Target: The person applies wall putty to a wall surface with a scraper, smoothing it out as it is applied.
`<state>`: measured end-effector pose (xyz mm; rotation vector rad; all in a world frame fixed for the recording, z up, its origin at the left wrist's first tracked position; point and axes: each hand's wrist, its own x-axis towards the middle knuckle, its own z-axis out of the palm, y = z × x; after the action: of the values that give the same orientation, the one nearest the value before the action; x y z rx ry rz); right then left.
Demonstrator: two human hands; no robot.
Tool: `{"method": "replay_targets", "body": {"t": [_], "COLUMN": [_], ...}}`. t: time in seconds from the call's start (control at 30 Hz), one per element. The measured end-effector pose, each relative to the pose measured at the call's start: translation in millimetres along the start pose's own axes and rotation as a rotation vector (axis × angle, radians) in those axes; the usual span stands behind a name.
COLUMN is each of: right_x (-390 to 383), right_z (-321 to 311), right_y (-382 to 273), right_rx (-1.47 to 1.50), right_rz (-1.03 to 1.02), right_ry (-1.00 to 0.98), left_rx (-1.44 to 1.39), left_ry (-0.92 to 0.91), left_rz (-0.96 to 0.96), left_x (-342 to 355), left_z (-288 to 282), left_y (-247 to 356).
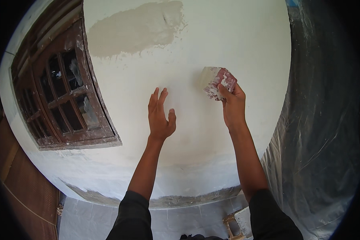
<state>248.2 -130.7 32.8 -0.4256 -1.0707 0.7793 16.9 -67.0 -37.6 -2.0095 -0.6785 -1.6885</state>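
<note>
My right hand [233, 100] grips a flat, reddish putty scraper [227, 80], its face smeared with pale putty, thumb pressed on it. The scraper is held up before a cream-white wall [196, 132]; whether its edge touches the wall I cannot tell. Left of it, my left hand [161, 116] is raised with its fingers apart and holds nothing. Above both hands, a greyish-beige patch of putty [136, 30] is spread over the wall, with ragged edges at its right and lower sides.
A dark brown wooden window [68, 92] with several small panes is set in the wall at left. Clear plastic sheeting [316, 152] hangs at right. Grey floor tiles [96, 220] and a small wooden stool-like thing [232, 226] lie below. Brown woven panels [28, 184] stand at lower left.
</note>
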Motion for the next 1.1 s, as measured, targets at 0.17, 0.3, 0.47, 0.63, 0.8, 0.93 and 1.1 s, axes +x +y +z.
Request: {"method": "replay_targets", "body": {"t": [0.17,0.3,0.47,0.63,0.8,0.93,1.1], "right_x": [61.1,114.2,157.2,173.9,150.4,122.9,147.5], "right_z": [90.6,128.7,152.4,149.2,125.9,103.1,115.1], "right_y": [-41.4,-49.2,-41.9,-26.5,1.2,22.5,-1.9], "right_rx": [-0.439,-0.951,-1.12,-1.254,-1.331,-1.313,-1.189], "right_rz": [-0.437,-1.027,-1.272,-1.395,-1.395,-1.362,-1.46], "right_ry": [-0.062,-0.102,-0.042,-0.012,-0.02,-0.044,0.016], "left_rx": [0.108,0.076,0.041,0.046,0.063,0.079,0.054], "left_ry": [0.116,0.103,0.141,0.112,0.12,0.136,0.115], "left_rz": [0.177,0.164,0.194,0.197,0.179,0.19,0.179], "left_x": [54.5,61.5,57.5,54.3,52.8,52.9,53.1], "left_z": [-21.5,-19.9,-14.2,-12.0,-11.9,-14.0,-10.9], "left_y": [-56.2,-79.3,-87.8,-88.6,-88.2,-88.9,-85.0]}}
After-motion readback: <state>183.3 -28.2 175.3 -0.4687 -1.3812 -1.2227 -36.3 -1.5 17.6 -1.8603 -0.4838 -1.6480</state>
